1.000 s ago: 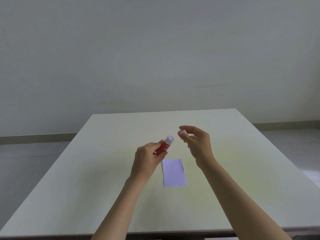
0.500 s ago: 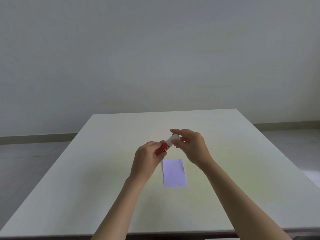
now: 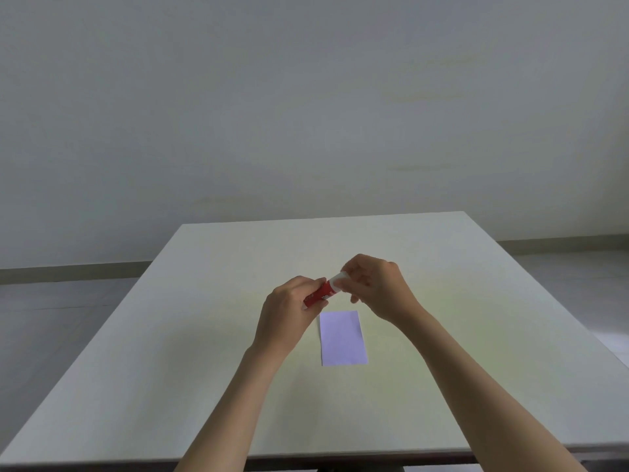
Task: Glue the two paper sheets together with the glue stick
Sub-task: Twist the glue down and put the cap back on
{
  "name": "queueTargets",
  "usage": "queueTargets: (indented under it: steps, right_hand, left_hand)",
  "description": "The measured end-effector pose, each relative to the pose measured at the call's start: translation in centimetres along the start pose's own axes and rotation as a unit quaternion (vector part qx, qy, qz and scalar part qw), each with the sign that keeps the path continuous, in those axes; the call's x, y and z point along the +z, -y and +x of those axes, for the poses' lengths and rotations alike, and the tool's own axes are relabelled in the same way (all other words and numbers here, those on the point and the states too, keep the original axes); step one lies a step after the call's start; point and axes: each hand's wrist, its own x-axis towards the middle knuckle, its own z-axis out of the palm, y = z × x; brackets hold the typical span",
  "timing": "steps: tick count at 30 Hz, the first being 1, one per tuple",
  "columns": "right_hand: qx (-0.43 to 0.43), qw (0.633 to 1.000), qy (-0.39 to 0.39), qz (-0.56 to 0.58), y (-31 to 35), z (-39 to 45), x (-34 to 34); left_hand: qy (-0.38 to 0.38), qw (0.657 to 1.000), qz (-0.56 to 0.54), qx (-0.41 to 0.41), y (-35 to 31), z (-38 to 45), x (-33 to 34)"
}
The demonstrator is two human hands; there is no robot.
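My left hand grips the red body of the glue stick above the table. My right hand has its fingers curled round the white cap at the stick's upper end. The stick is tilted, cap end pointing up and to the right. Just below the hands a pale lilac paper sheet lies flat on the table. Only one rectangle of paper shows; I cannot tell whether a second sheet lies under it.
The white table stretches from the near edge at the bottom to a far edge by the grey wall. Grey floor shows on both sides.
My right hand, which held the cap apart from the stick a second ago, has moved left and brought the cap onto the stick's white tip. My left hand has stayed in place.
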Motion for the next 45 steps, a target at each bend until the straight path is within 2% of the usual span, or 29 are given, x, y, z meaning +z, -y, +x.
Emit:
queueTargets:
  steps: [5,10,13,17,21,24,27,29,32,34,38,40,45]
  right_hand:
    - [0.052,0.984,-0.042,-0.164,-0.7,0.2,0.4]
    - [-0.024,0.998,0.041,-0.050,-0.7,-0.2,-0.6]
    - [-0.023,0.999,0.008,-0.044,-0.8,0.0,-0.1]
    - [0.011,0.991,-0.039,-0.130,-1.0,0.5,-0.1]
    - [-0.049,0.993,0.063,-0.083,-0.5,0.0,-0.3]
    - [-0.018,0.996,0.009,-0.082,-0.6,0.2,0.4]
    - [0.029,0.987,-0.035,-0.153,-0.8,0.6,0.8]
    - [0.024,0.989,-0.019,-0.147,-0.6,0.5,0.4]
    - [-0.013,0.997,0.041,-0.060,-0.3,0.1,-0.2]
    - [-0.027,0.998,0.023,-0.044,-0.4,0.1,0.0]
    - [0.019,0.997,-0.042,-0.063,-1.0,0.5,0.3]
    - [0.027,0.997,-0.066,-0.039,-1.3,0.5,0.0]
    - [0.056,0.995,-0.078,-0.016,-2.9,-0.3,-1.2]
  left_hand:
    - [0.002,1.000,-0.011,-0.007,-0.4,-0.1,0.2]
    - [0.000,1.000,-0.025,-0.020,-0.3,0.0,0.2]
    - [0.002,0.999,-0.032,-0.025,-0.3,0.0,0.3]
    - [0.003,0.999,-0.042,-0.028,-0.4,-0.1,0.5]
    - [-0.002,0.999,-0.037,-0.024,-0.2,0.2,0.3]
    - [0.006,0.999,-0.035,-0.018,-0.1,0.3,0.1]
    - [0.009,0.999,-0.033,-0.016,0.0,0.0,0.1]
    - [0.009,0.999,-0.037,-0.019,0.1,-0.1,0.2]
    - [0.006,0.999,-0.043,-0.019,0.4,-0.2,0.1]
    - [0.007,0.999,-0.038,-0.021,0.5,-0.1,0.1]
    - [0.007,0.999,-0.037,-0.026,0.4,0.0,0.2]
    - [-0.016,0.997,-0.065,-0.047,0.7,0.3,0.3]
    - [-0.090,0.967,-0.168,-0.167,2.3,2.4,0.1]
